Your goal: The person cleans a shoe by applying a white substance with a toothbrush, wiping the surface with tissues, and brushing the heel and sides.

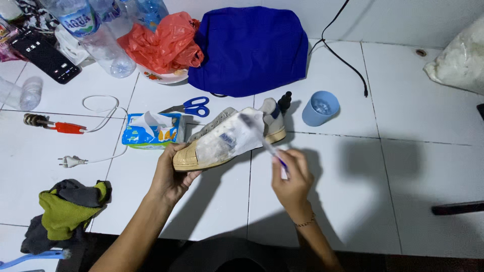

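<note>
Left hand (174, 174) grips sneaker (222, 141); right hand (291, 180) holds toothbrush (269, 148) against it

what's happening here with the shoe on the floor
A person sits over a white tiled floor. Their left hand grips a cream sneaker by its toe, tilted up, while the right hand holds a toothbrush against its side. Scissors, a wet-wipe pack and a blue cup lie nearby.
</note>
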